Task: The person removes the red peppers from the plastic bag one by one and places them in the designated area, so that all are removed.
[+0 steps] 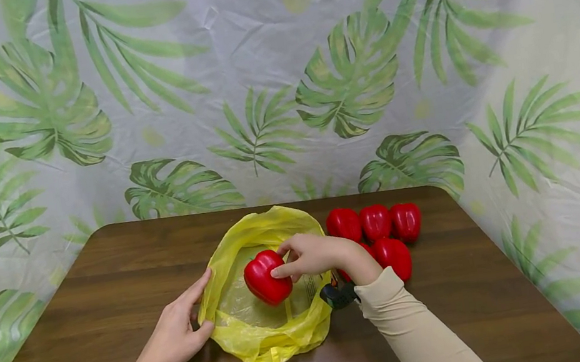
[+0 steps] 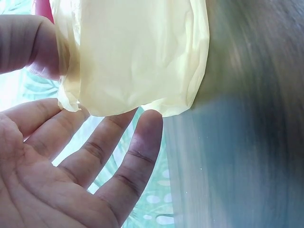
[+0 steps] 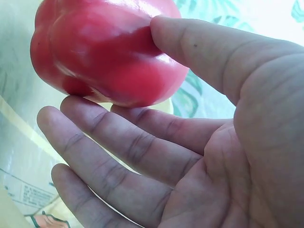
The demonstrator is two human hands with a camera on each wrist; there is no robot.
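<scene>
A yellow plastic bag [image 1: 268,352] stands on the table with its mouth spread wide and its rim rolled outward. My right hand [image 1: 315,254] pinches a glossy red bell pepper [image 1: 267,278] over the bag's opening. In the right wrist view the thumb lies on one side of the pepper [image 3: 109,52], with fingertips against the other side. On the bag's left side, my left hand [image 1: 174,335] touches the rim with extended, spread fingers. The left wrist view shows those fingertips right at the bag's thin edge [image 2: 137,61].
Several more red bell peppers [image 1: 375,222] stand grouped to the right of the bag, some partly hidden behind my right forearm. The brown wooden table [image 1: 126,264] ends at a back edge before a leaf-patterned curtain [image 1: 258,53].
</scene>
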